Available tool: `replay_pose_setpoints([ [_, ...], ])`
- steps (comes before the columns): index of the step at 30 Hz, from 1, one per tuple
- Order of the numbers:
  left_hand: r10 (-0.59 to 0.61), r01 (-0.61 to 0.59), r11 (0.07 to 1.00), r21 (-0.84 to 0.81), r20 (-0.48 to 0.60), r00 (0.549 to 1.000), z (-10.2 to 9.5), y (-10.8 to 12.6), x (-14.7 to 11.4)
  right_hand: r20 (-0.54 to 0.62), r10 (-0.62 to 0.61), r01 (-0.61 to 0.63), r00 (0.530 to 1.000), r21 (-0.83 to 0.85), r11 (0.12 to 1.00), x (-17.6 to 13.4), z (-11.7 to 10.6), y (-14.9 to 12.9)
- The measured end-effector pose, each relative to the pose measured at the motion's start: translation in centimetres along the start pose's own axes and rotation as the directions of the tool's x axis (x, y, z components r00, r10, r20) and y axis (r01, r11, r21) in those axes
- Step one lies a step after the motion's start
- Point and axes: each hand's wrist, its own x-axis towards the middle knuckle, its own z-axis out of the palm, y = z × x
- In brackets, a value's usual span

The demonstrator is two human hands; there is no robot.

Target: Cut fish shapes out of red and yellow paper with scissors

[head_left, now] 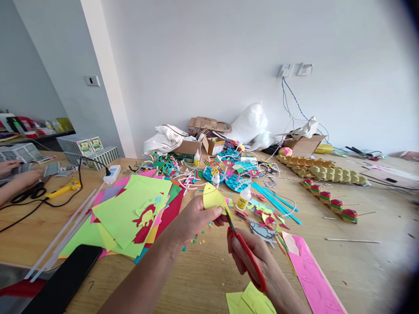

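My left hand pinches a piece of yellow paper with a curved outline and a small dot drawn on it. In my right hand is a pair of scissors with red handles, its blades at the right edge of that paper. Below my right hand lie yellow paper pieces with pencil lines. A grey fish cutout and a pink paper strip with drawn outlines lie to the right. Just beyond my hands stands a glue bottle.
Stacked coloured paper and a black phone lie on the left. Blue decorated discs, cardboard boxes and egg-carton strips sit toward the wall. Another person's hands are at the far left, near a yellow glue gun.
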Motion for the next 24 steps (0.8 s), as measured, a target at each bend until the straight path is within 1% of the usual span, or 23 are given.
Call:
replay_pose_setpoints([
  [11,-0.003,0.003,1.000,0.006,0.028,1.000,-0.13,-0.25,0.11,-0.009,0.063,-0.063,0.998,-0.032,0.998,0.04,-0.10,-0.04],
  [15,0.007,-0.007,1.000,0.011,0.038,0.999,-0.19,-0.17,0.15,-0.015,0.045,-0.046,0.999,-0.036,0.998,0.13,-0.10,0.11],
  [20,-0.018,0.017,0.999,0.040,0.028,0.999,-0.19,-0.07,0.19,-0.032,0.038,-0.038,0.999,-0.017,0.999,0.01,-0.06,0.33],
  [24,-0.022,0.020,0.999,0.049,0.032,0.999,-0.22,-0.19,0.18,-0.007,0.009,-0.009,1.000,-0.041,0.999,-0.10,-0.07,0.25],
])
